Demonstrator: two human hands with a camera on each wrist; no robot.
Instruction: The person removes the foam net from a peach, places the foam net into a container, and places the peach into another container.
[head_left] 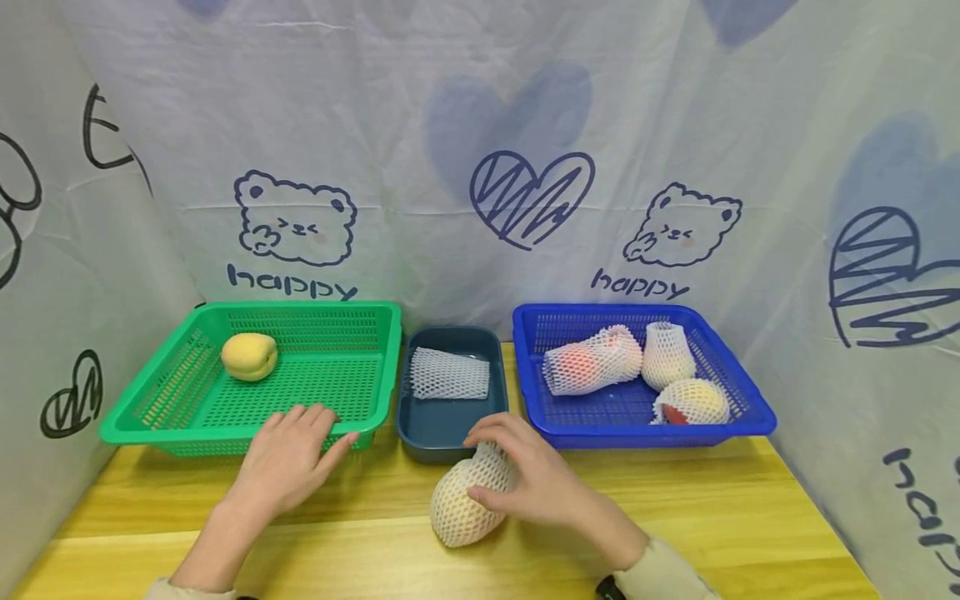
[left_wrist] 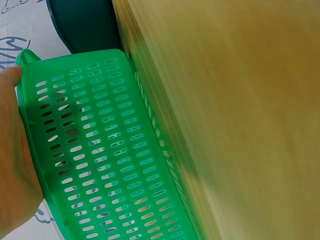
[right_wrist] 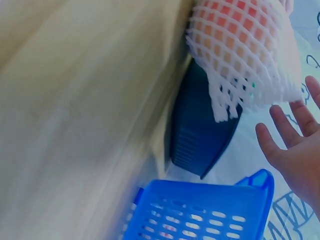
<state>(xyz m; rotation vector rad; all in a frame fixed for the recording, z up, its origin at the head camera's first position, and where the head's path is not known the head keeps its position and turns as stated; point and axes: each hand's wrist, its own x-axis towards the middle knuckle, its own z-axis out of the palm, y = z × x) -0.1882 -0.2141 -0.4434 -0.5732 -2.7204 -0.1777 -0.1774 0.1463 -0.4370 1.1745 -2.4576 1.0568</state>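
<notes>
A round fruit in a white foam net (head_left: 467,502) is at the front middle of the table, reddish through the mesh in the right wrist view. My right hand (head_left: 536,479) is at the loose end of the net, fingers spread and fairly straight, fingertips close to it; whether they touch cannot be told. At the front rim of the green basket (head_left: 180,435), my left hand (head_left: 288,458) rests with its fingers over the edge and thumb apart. Inside that basket lies a bare yellow peach (head_left: 249,357).
Between the baskets stands a dark blue-green tray (head_left: 442,454) with an empty foam net (head_left: 450,374) in it. The blue basket (head_left: 645,435) on the right holds several netted fruits (head_left: 667,357). A printed cloth (head_left: 420,167) hangs behind.
</notes>
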